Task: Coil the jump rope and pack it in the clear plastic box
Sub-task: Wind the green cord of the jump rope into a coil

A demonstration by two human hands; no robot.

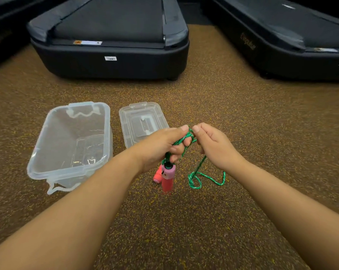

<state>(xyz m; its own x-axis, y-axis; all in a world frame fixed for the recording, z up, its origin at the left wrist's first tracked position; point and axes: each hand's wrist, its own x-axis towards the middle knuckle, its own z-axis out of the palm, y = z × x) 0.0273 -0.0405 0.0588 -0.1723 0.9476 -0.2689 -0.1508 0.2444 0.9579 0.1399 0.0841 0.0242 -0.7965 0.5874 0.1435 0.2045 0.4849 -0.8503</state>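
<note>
The green jump rope (196,177) runs from my hands down to the floor, where a loose loop of it lies. My left hand (161,147) grips several turns of the rope, and two pink handles (167,178) hang just below its fingers. My right hand (213,143) pinches the rope at the top, touching my left fingertips. The clear plastic box (71,141) stands open and empty on the floor to the left of my hands. Its lid (141,121) lies flat beside it, partly hidden behind my left hand.
The floor (223,106) is brown speckled rubber. A dark treadmill (110,41) stands beyond the box and lid, and a second treadmill (281,39) stands at the far right.
</note>
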